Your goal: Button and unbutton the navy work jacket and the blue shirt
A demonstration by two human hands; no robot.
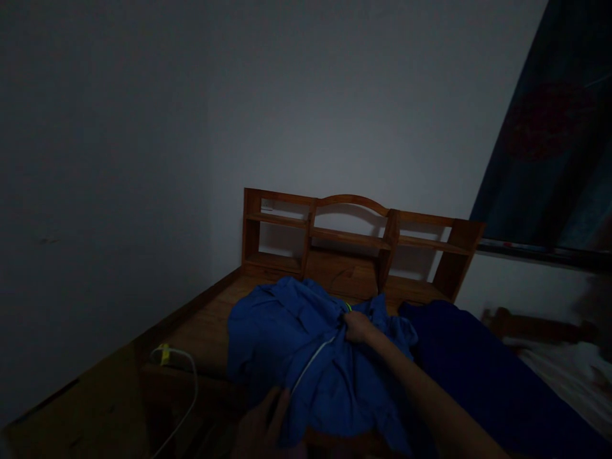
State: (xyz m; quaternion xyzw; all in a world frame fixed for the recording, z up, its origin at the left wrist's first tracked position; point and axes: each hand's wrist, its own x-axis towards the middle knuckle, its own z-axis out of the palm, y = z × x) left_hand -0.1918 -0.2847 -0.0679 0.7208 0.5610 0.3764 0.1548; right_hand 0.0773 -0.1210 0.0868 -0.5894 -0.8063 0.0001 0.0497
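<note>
A crumpled blue jacket lies spread over the wooden desk, its lower part hanging over the front edge. A thin white line runs down its front, and a bit of bright yellow-green shows near the top. My right hand is closed on the bunched cloth at the upper end of that line. Low in the view, my left hand is dim, its fingers stretched and apart beside the lower end of the white line. Whether those fingers touch the cloth is hard to make out.
Wooden shelves rise at the desk's back against a pale wall. Dark blue fabric covers the right side. A white cable hangs over the left front edge near a yellow piece. A dark curtain hangs at right.
</note>
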